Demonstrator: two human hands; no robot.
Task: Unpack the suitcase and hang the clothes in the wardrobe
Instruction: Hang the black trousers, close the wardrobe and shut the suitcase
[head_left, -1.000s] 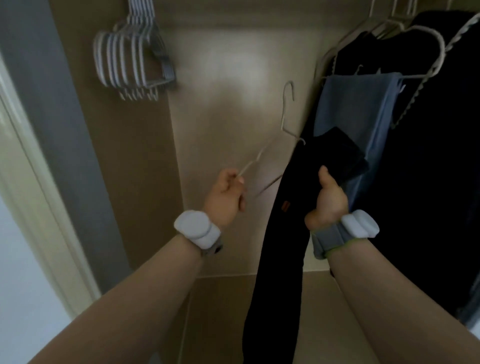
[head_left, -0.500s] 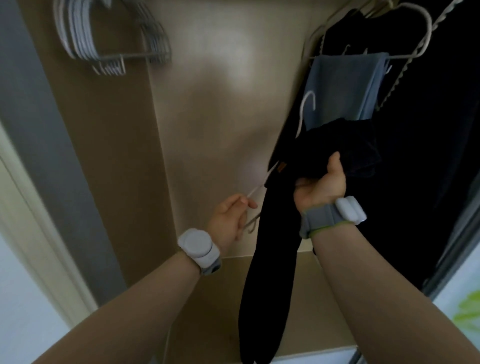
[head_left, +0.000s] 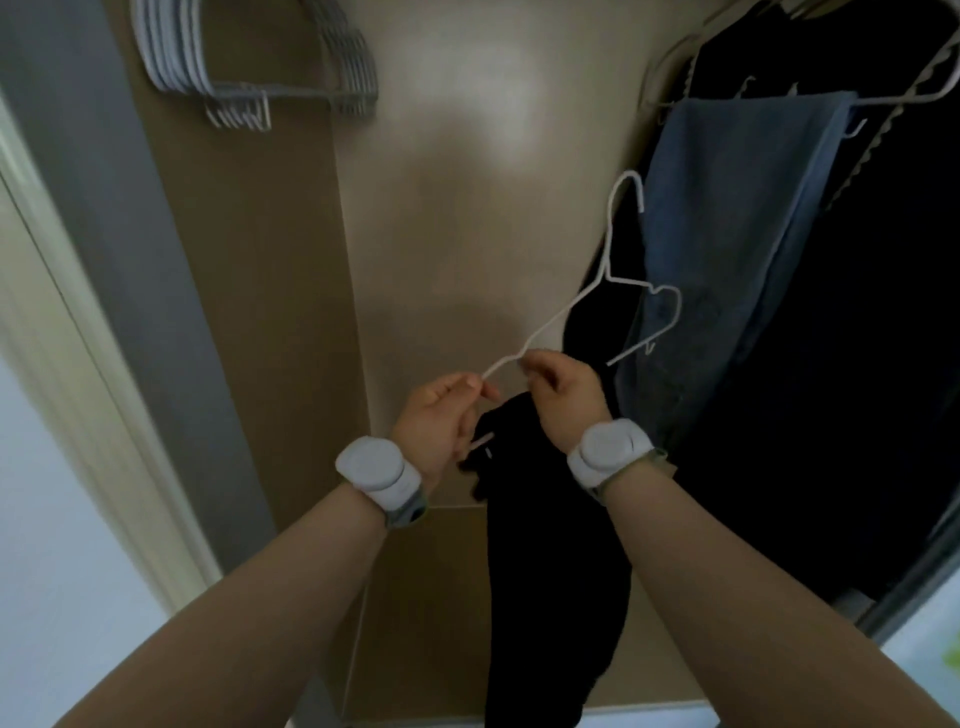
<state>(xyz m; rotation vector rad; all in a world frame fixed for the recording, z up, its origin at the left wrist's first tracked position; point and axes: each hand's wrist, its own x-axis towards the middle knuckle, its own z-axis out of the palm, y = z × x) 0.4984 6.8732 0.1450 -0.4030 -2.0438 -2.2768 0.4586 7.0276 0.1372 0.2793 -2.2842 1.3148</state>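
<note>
Left hand (head_left: 441, 415) pinches the lower end of a white wire hanger (head_left: 571, 306); right hand (head_left: 563, 387) pinches the same arm just above, hook up. Black garment (head_left: 556, 597) hangs straight down from between the two wrists inside the wardrobe (head_left: 457, 208); what carries it is hidden. Blue garment (head_left: 727, 234) and dark clothes (head_left: 857, 364) hang right, spare hangers (head_left: 260, 67) upper left.
</note>
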